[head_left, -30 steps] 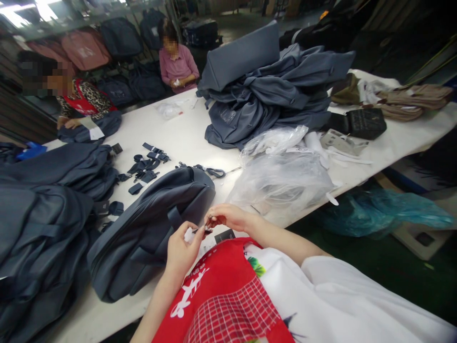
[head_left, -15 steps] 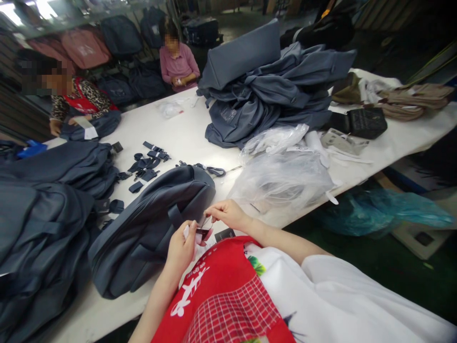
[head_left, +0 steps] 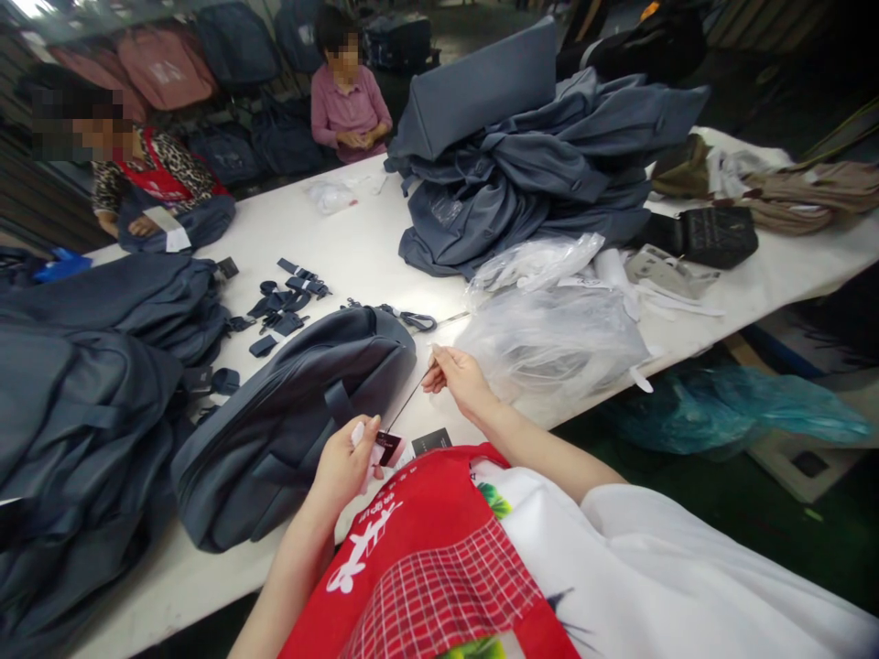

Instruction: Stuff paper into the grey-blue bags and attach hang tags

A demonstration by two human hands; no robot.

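Observation:
My left hand (head_left: 349, 458) is closed on a small dark tag (head_left: 388, 447) and some white paper, just right of a dark blue backpack (head_left: 295, 421) lying on the white table. A thin dark string (head_left: 410, 396) runs from the tag up to my right hand (head_left: 459, 375), whose fingers pinch its far end. The string looks taut between the hands. Another black tag (head_left: 431, 441) lies by the apron's edge, between the two hands.
Blue bags (head_left: 75, 403) are piled at the left, beside straps (head_left: 285, 302). Another blue heap (head_left: 522, 174) stands at the back, with clear plastic bags (head_left: 556, 339) before it. Two people sit across the table (head_left: 330, 252), one holding a blue bag (head_left: 212, 220).
My right hand has moved up and away from my left, drawing the string out between them. The dark tag shows more plainly in my left hand.

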